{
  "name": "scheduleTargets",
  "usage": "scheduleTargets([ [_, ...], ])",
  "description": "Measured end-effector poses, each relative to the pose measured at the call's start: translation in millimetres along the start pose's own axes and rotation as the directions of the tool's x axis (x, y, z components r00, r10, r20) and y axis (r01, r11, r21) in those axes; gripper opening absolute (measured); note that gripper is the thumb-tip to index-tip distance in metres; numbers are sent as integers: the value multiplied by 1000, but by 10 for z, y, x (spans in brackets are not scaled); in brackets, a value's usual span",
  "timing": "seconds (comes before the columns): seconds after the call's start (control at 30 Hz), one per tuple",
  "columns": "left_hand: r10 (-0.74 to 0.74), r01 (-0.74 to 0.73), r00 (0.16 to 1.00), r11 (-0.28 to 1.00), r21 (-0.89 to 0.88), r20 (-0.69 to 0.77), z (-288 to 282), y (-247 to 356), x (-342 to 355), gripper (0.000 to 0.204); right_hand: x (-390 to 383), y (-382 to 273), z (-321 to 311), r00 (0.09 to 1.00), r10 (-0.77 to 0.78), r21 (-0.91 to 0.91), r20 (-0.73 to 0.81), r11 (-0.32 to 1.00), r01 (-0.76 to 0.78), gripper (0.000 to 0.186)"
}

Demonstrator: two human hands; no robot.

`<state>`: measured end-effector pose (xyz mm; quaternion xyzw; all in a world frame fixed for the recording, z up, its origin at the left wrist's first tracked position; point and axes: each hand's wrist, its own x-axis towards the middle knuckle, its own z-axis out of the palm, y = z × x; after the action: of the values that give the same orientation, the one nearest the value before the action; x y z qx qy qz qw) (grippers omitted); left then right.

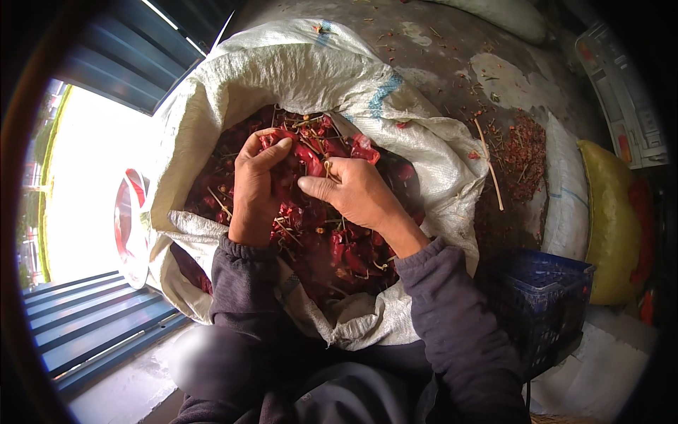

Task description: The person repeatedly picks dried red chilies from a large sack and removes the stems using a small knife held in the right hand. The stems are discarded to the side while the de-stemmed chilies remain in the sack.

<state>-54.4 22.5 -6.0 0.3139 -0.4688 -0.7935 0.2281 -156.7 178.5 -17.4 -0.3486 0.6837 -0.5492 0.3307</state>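
A large white woven sack (304, 78) lies open in front of me, full of dried red chillies (339, 247) with pale stems. My left hand (256, 185) is inside the sack mouth, fingers curled around a red chilli (279, 138) at the top of the pile. Just to its right, my right hand (357, 192) pinches the stem of another chilli (311, 159) between thumb and fingers. Both hands nearly touch over the pile. Dark sleeves cover both forearms.
A blue plastic crate (540, 297) stands at my right. Loose chilli bits and stems (522, 152) litter the concrete floor beyond the sack. A yellow sack (611, 219) and a white sack (565, 191) sit at right. A metal shutter track (92, 318) lies at left.
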Motion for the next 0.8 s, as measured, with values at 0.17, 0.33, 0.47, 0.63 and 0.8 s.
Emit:
scheduleTargets([
  [0.17, 54, -62, 995, 993, -103, -86, 35, 9, 1, 12, 33, 27, 20, 994, -39, -4, -100, 999, 39, 36],
  [0.33, 11, -11, 1000, 999, -42, -7, -53, -35, 14, 11, 2, -100, 47, 976, -139, -129, -165, 985, 119, 34],
  [0.47, 37, -35, 998, 998, 48, -53, 43, -20, -33, 11, 27, -14, 58, 963, -169, -129, -209, 981, 144, 34],
  [0.63, 35, -33, 997, 999, 35, -64, 175, 1, -55, 14, 2, -31, 7, 962, -191, -241, -197, 960, 141, 37],
  [0.8, 111, -126, 988, 981, -150, -109, -86, 219, -5, 22, 79, 23, 36, 920, -159, -130, -357, 984, 120, 41],
])
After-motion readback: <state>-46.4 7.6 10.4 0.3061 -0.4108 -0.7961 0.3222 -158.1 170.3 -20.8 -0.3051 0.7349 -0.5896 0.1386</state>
